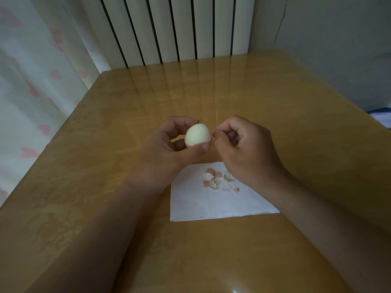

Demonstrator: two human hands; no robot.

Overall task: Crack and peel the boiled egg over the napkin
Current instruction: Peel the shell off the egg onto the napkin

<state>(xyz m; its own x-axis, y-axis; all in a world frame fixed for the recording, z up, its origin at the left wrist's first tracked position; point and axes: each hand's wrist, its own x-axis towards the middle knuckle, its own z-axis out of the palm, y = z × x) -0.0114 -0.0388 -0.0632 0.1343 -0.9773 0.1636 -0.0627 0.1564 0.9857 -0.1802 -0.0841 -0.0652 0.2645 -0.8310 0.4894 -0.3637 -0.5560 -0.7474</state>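
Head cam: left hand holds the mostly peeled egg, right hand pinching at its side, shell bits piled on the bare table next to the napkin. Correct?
One error. The head view shows the shell bits lying on the white napkin, not on the bare table. The rest holds: the left hand holds the mostly peeled egg, and the right hand pinches at its side.

Glossy wooden table (275,106), matt paper napkin (190,199), smooth egg (197,135)
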